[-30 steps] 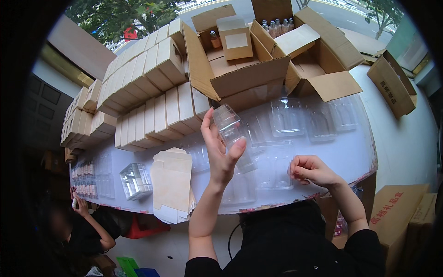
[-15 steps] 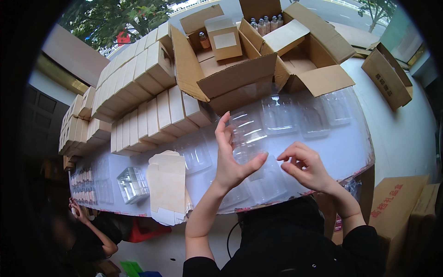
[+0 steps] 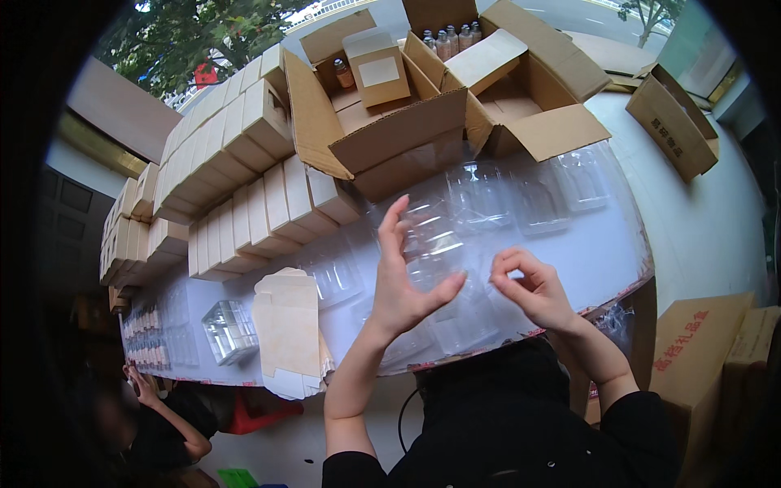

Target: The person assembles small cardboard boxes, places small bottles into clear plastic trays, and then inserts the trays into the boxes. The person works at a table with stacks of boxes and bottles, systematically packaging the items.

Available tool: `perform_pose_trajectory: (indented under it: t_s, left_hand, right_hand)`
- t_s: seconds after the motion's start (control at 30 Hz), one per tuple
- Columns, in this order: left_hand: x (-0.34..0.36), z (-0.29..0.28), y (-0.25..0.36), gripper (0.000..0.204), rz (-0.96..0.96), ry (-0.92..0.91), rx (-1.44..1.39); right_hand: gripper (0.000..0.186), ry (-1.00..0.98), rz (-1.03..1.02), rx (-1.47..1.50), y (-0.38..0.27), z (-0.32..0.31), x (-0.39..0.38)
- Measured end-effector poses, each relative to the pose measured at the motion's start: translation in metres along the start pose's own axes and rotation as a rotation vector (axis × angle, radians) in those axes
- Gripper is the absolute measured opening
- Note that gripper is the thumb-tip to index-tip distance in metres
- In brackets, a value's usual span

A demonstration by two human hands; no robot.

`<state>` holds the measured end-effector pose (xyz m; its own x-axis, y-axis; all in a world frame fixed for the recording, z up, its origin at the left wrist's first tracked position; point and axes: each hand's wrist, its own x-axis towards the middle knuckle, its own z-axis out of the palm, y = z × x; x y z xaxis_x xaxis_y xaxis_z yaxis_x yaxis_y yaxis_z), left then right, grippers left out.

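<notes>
My left hand (image 3: 400,289) is raised over the table, its thumb and fingers curved around a clear plastic tray (image 3: 435,236) with moulded ridges. To its right, my right hand (image 3: 533,291) has thumb and forefinger pinched together near the tray's right side. Whether a thin plastic edge lies in that pinch is too hard to see. Below the hands, another clear tray (image 3: 464,325) lies near the table's front edge. More clear trays (image 3: 480,197) lie beyond them, close to the open cartons. Flat cream box blanks (image 3: 286,325) are stacked left of my left forearm.
Cream boxes (image 3: 224,154) are stacked at the back left. Open cardboard cartons (image 3: 399,134) hold small bottles (image 3: 451,42) at the back. A clear divided case (image 3: 230,332) stands left of the blanks. At far left, a co-worker's hand (image 3: 142,385) is near rows of bottles (image 3: 146,337).
My right hand's fingers have drawn into a tighter pinch. My left hand keeps its hold on the tray. The whole view has shifted slightly.
</notes>
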<state>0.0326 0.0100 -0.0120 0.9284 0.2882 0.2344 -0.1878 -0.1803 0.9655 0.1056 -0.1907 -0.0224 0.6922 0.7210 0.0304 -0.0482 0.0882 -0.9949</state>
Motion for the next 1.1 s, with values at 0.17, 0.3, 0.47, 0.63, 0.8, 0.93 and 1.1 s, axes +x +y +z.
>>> perform_pose_trajectory:
  t_s: [0.17,0.3,0.47,0.63,0.8,0.93,1.1]
  left_hand:
    - [0.003,-0.009,0.018,0.098,-0.063,0.145,-0.031]
    - [-0.003,-0.014,0.025,0.098,-0.093,0.166,0.032]
    - [-0.019,-0.003,0.036,0.099,-0.196,0.039,-0.053]
    - [-0.034,0.019,0.043,0.103,-0.269,-0.047,-0.082]
    - [-0.041,0.046,0.04,0.102,-0.291,-0.073,-0.138]
    - [-0.041,0.067,0.042,0.097,-0.262,-0.033,-0.108]
    - [-0.039,0.077,0.035,0.1,-0.202,-0.005,-0.001]
  right_hand:
    - [0.012,-0.039,0.222,0.066,-0.002,-0.049,-0.015]
    - [0.016,-0.009,0.306,0.051,-0.004,-0.08,-0.03]
    - [0.018,0.036,0.418,-0.061,-0.002,-0.103,-0.044]
    - [0.017,0.119,0.162,-0.604,0.003,-0.067,-0.034]
    - [0.016,0.186,-0.085,-0.678,-0.014,-0.043,-0.038]
    - [0.017,-0.16,0.04,-0.072,-0.038,-0.028,-0.052]
    - [0.018,-0.177,0.191,0.038,-0.035,-0.036,-0.063]
